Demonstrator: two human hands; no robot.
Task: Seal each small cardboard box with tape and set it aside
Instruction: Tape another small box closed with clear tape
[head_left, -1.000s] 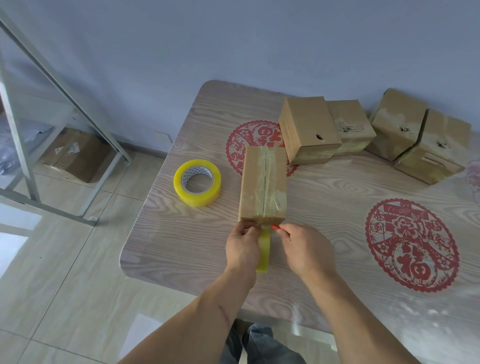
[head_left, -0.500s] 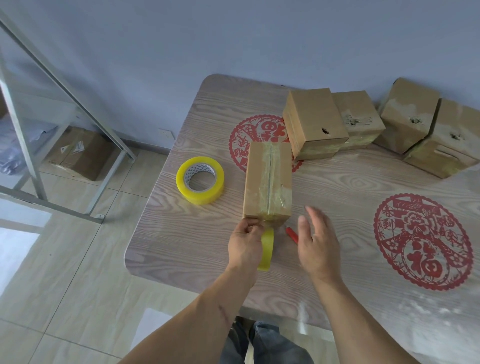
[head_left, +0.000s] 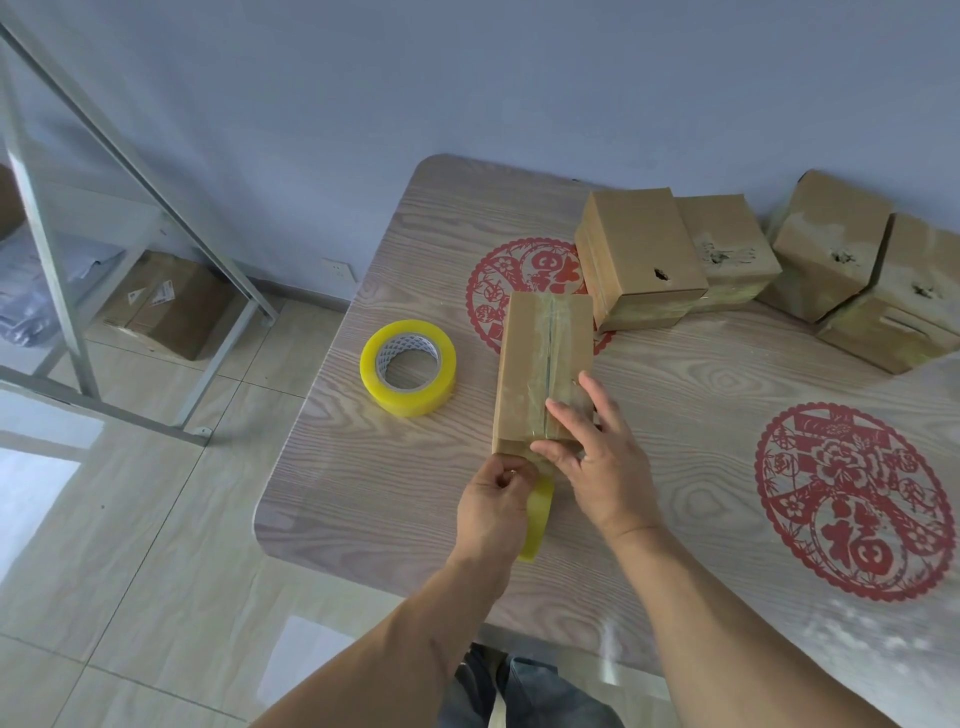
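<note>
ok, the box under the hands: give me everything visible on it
The box is a plain brown cardboard oblong lying flat on the table, long axis running away from the person. Clear glossy tape runs lengthwise over its top seam and wraps across the near end. The right hand lies flat on the near top, fingers straight. The left hand pinches at the near lower edge, holding a yellow tape roll. It stands apart from the other boxes.

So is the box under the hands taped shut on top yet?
Shut. The box has clear tape running along its closed top seam; the right hand presses it flat while the left hand grips a yellow tape roll.
</note>
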